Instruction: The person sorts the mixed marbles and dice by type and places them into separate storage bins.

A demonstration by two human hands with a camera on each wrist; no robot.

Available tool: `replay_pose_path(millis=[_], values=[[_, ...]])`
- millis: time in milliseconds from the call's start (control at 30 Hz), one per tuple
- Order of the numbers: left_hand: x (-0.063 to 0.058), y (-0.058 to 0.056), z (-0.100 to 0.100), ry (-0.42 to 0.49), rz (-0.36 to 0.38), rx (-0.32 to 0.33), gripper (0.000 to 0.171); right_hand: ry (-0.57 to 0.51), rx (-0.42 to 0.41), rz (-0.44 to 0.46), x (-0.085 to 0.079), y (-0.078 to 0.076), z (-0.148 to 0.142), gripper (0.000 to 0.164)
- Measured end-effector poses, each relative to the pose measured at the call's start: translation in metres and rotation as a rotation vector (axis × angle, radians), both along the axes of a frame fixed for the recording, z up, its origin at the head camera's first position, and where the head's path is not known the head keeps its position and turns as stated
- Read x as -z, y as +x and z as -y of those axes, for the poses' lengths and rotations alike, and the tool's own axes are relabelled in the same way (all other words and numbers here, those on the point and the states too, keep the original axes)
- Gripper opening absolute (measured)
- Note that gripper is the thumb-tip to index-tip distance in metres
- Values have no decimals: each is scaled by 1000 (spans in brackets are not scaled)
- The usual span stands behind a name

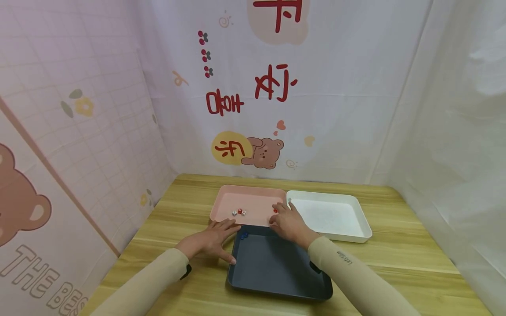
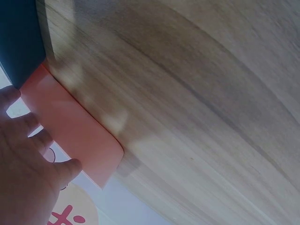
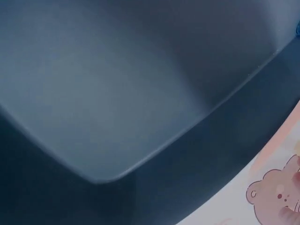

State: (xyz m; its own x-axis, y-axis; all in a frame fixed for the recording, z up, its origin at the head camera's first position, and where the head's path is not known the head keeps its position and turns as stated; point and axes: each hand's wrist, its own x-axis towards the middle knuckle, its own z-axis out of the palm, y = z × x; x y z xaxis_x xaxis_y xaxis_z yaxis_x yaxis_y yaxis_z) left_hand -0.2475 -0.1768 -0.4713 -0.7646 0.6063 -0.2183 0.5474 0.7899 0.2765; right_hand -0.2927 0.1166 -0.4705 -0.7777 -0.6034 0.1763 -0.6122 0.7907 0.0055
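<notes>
My left hand (image 1: 211,241) is spread with extended fingers at the left side, where the pink tray (image 1: 225,191) meets the dark tray (image 1: 276,267). In the left wrist view its fingers (image 2: 40,138) lie along the pink tray's rim. My right hand (image 1: 290,224) reaches over the dark tray into the pink tray's right end, fingertips at a red die (image 1: 275,210); the hand partly hides it, and a grip cannot be made out. Two white dice (image 1: 243,213) and another red die (image 1: 240,211) sit together in the pink tray. Small blue dice (image 1: 244,235) lie in the dark tray's far left corner.
A white tray (image 1: 357,215) stands beside the pink one, with a small pale greenish piece (image 1: 290,200) in its far left corner. The trays rest on a wooden table (image 1: 411,263). Printed cloth (image 1: 336,109) hangs behind and at both sides.
</notes>
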Motion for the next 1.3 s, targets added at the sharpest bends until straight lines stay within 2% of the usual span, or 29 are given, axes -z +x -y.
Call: replay_pose_path(millis=[200, 467, 733, 1067, 1300], values=[[-1, 0, -1, 0, 8, -3, 109, -9, 17, 1, 0, -1, -12, 15], [-1, 2, 1, 19, 9, -16, 106, -11, 112, 5, -2, -7, -32, 17], [0, 4, 2, 16, 19, -22, 105, -20, 49, 11, 1, 0, -13, 14], [-2, 4, 0, 9, 14, -18, 105, -41, -23, 9, -7, 8, 12, 16], [0, 1, 2, -3, 4, -21, 106, 15, -72, 21, -12, 13, 34, 18]])
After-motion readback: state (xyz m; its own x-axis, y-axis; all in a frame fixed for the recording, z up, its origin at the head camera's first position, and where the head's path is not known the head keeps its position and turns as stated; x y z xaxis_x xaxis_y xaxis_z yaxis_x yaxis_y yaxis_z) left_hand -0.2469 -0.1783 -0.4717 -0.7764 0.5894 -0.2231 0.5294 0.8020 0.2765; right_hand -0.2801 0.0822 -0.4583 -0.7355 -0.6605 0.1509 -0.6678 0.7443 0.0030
